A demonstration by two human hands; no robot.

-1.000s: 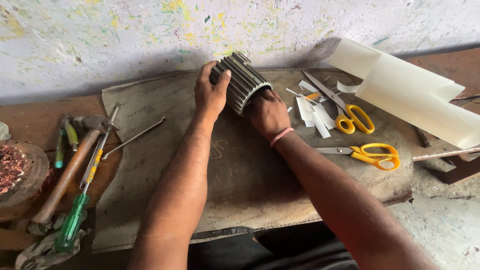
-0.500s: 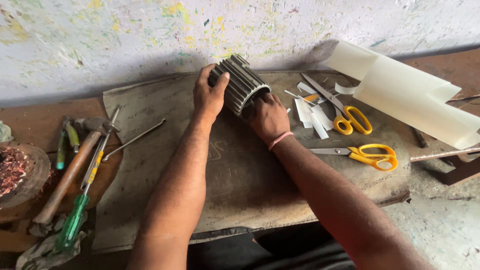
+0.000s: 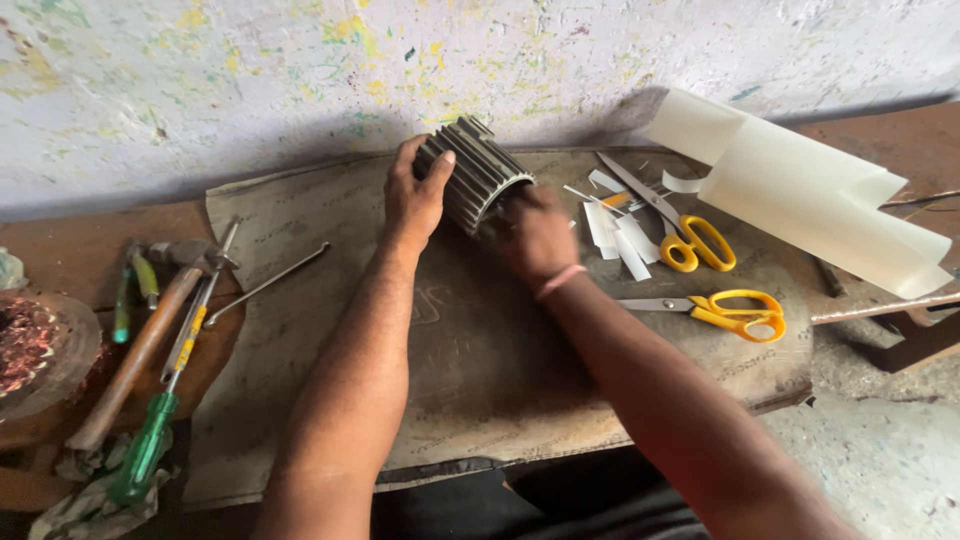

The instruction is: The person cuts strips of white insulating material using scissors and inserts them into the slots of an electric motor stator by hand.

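Head view, looking down on a worn workbench (image 3: 480,400) set against a paint-flecked wall (image 3: 250,90); a grey mat (image 3: 330,330) covers most of the bench top; at the right a large roll of cream insulating paper (image 3: 810,200) lies half unrolled, well apart from the hands. At the mat's far edge, near the wall, a ribbed cylindrical metal core (image 3: 478,180) lies tilted, open end toward the right; compared with a second ago it sits in the same spot with much the same tilt, so the work appears to be steady fitting rather than repositioning. The left hand (image 3: 415,195) wraps over the core's outer ribs, thumb across the top, steadying it; the right hand (image 3: 535,235) is closed at the core's open mouth, fingers tucked toward the inside, though what they pinch cannot be told; a pink band circles that wrist. Just right of the hands lie cut paper strips (image 3: 615,230), touching one pair of yellow-handled scissors (image 3: 690,235); a second pair (image 3: 725,310) lies nearer the bench edge. At left, clear of the work: a wooden-handled hammer (image 3: 140,350), a green-handled screwdriver (image 3: 160,420), a thin metal rod (image 3: 265,285) and a coil of copper wire (image 3: 25,345). Nothing blocks either hand.
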